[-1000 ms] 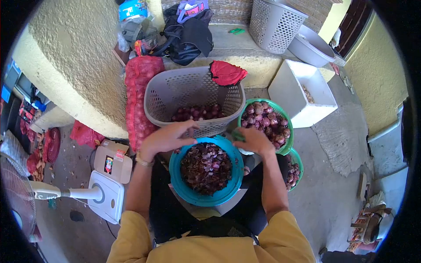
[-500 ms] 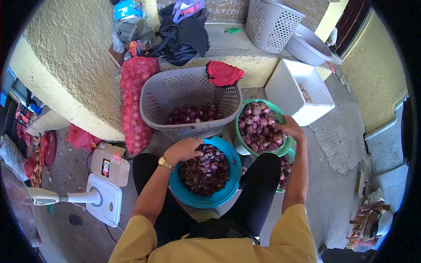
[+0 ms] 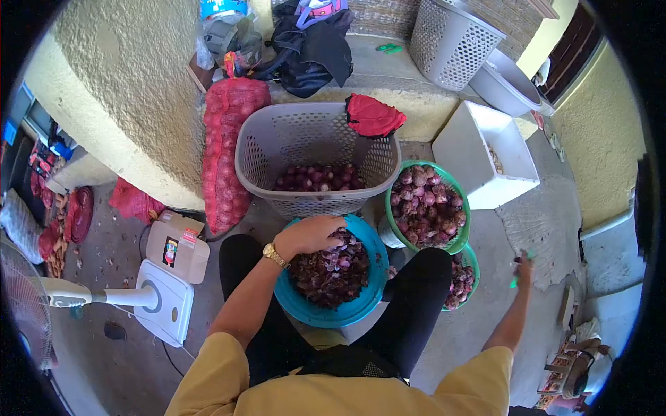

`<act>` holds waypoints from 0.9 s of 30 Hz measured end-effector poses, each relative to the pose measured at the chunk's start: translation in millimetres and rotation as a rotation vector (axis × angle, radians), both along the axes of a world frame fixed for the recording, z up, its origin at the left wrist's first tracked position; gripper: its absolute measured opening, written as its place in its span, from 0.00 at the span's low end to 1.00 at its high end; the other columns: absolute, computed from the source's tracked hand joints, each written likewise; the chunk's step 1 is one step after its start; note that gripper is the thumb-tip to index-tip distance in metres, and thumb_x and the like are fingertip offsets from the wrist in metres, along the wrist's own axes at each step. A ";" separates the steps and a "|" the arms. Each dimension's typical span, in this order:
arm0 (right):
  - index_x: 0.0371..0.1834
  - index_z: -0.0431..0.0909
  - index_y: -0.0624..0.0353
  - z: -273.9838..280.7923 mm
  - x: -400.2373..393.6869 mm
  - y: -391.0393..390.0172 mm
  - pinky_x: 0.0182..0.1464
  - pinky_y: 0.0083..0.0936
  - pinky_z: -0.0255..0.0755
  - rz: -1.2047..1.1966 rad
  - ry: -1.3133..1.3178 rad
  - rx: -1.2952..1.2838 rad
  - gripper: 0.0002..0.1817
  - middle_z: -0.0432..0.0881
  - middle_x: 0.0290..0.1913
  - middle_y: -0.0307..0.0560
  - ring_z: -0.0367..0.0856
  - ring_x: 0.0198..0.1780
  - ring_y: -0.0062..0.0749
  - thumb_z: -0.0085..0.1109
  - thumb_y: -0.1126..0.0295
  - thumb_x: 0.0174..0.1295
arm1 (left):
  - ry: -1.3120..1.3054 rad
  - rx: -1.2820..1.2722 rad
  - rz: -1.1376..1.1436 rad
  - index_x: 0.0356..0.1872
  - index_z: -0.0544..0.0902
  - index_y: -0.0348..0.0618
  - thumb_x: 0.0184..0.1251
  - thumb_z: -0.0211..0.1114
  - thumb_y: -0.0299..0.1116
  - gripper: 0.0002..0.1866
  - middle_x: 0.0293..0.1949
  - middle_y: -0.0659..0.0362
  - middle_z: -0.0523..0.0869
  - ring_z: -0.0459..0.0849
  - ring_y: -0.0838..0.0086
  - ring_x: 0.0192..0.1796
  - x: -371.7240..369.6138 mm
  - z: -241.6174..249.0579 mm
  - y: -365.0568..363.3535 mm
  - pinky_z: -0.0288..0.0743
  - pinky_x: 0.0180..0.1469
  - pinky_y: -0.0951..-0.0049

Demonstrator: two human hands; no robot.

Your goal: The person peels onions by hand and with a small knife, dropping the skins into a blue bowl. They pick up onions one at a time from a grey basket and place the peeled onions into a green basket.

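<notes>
Left hand (image 3: 312, 236) is over the blue basin (image 3: 379, 267) of onion skins (image 3: 326, 277), centre frame; grip cannot be determined. Right hand (image 3: 525, 267), right of frame, is closed around a green item (image 3: 513, 283), blurred.

The near basin (image 3: 377, 274) is smooth blue plastic, holding papery onion skins (image 3: 325, 281); the perforated basket (image 3: 312, 206) beyond it, matt grey plastic. At left, the sack (image 3: 229, 152) is red mesh, the wall (image 3: 125, 97) rough, the box (image 3: 197, 261) matt cardboard; the wristwatch (image 3: 275, 255), shiny metal
</notes>
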State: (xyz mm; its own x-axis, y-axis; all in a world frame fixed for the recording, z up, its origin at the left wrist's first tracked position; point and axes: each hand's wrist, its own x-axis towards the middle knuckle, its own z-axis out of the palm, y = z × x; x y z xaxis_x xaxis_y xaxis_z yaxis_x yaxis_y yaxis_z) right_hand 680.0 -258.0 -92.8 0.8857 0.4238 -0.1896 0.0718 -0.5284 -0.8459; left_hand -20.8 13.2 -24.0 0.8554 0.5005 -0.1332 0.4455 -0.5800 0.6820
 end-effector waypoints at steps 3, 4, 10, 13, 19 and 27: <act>0.51 0.82 0.53 -34.2 -92.8 52.2 0.22 0.27 0.67 0.215 -0.110 -0.158 0.22 0.85 0.34 0.44 0.71 0.21 0.23 0.57 0.48 0.67 | 0.041 0.022 -0.012 0.60 0.73 0.42 0.64 0.65 0.39 0.25 0.54 0.45 0.80 0.78 0.49 0.57 6.5 -0.3 -2.1 0.71 0.59 0.52; 0.51 0.82 0.55 -64.8 -102.0 72.2 0.28 0.29 0.71 0.324 -0.234 -0.037 0.21 0.85 0.36 0.45 0.75 0.26 0.25 0.60 0.50 0.66 | 0.038 0.021 -0.005 0.60 0.73 0.42 0.64 0.65 0.39 0.25 0.54 0.45 0.80 0.78 0.49 0.57 7.5 -3.2 -1.6 0.71 0.59 0.52; 0.53 0.78 0.64 -46.5 -219.0 149.2 0.48 0.45 0.76 0.381 -0.744 -0.342 0.35 0.85 0.42 0.62 0.84 0.46 0.55 0.69 0.44 0.53 | 0.160 0.080 0.049 0.56 0.74 0.42 0.64 0.65 0.39 0.22 0.52 0.47 0.81 0.78 0.49 0.56 8.1 -9.0 5.9 0.73 0.57 0.51; 0.57 0.76 0.58 -36.9 -219.6 156.9 0.50 0.52 0.75 0.403 -0.667 -0.438 0.40 0.84 0.45 0.64 0.82 0.49 0.63 0.67 0.38 0.50 | 0.133 0.138 0.063 0.54 0.74 0.42 0.64 0.64 0.39 0.21 0.50 0.48 0.81 0.79 0.49 0.54 5.2 -12.9 6.1 0.73 0.55 0.50; 0.62 0.73 0.54 -39.6 -209.7 184.9 0.51 0.50 0.75 0.316 -0.719 -0.542 0.39 0.83 0.47 0.65 0.81 0.51 0.60 0.67 0.41 0.52 | 0.171 0.122 0.072 0.55 0.74 0.43 0.64 0.64 0.39 0.21 0.51 0.49 0.81 0.79 0.51 0.55 5.7 -4.4 3.9 0.73 0.55 0.51; 0.58 0.76 0.54 -54.8 -196.3 192.9 0.50 0.48 0.75 0.362 -0.836 -0.398 0.36 0.81 0.49 0.58 0.81 0.51 0.56 0.67 0.43 0.50 | 0.135 0.110 0.072 0.58 0.74 0.43 0.63 0.65 0.37 0.23 0.51 0.48 0.81 0.79 0.50 0.56 1.7 -11.8 6.6 0.73 0.57 0.53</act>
State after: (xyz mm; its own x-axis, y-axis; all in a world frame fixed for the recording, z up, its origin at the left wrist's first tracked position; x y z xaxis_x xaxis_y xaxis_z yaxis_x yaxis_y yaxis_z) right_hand 483.7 -65.0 -147.6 0.6292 0.7360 0.2496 0.7771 -0.5913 -0.2156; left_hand -19.1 19.8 -35.8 0.7949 0.5777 -0.1857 0.5718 -0.6108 0.5477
